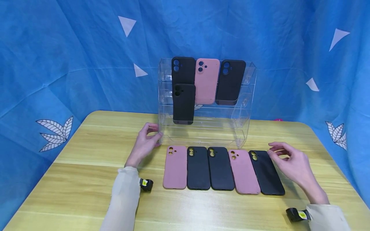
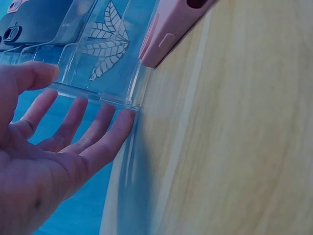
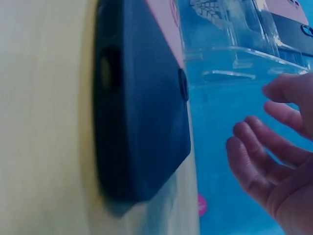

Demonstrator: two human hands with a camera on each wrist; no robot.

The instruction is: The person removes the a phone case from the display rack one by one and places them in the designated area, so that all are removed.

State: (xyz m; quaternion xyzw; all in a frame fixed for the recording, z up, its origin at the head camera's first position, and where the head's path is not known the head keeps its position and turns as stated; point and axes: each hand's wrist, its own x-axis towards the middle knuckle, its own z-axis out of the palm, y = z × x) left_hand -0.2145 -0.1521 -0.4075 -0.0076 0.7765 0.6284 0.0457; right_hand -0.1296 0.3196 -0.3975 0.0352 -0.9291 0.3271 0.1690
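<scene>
A clear tiered display rack (image 1: 202, 136) stands upright on the table. My left hand (image 1: 145, 141) is at its lower left side, fingers extended along the clear side panel (image 2: 93, 93) and thumb near its front edge. My right hand (image 1: 295, 163) hovers beside the top of the rightmost black phone case (image 1: 268, 175), fingers loosely bent and nothing between them. In the right wrist view that black case (image 3: 146, 112) lies left of the hand. The row on the table also has a pink case (image 1: 175, 168) at its left end, two black cases (image 1: 198, 170) and another pink case (image 1: 245, 173).
On the rack lean a pink case (image 1: 206, 81), a black case (image 1: 231, 80) to its right and two black cases (image 1: 183, 106) at the left, one in front of the other. A blue patterned cloth (image 1: 86, 48) hangs behind the wooden table (image 1: 86, 154).
</scene>
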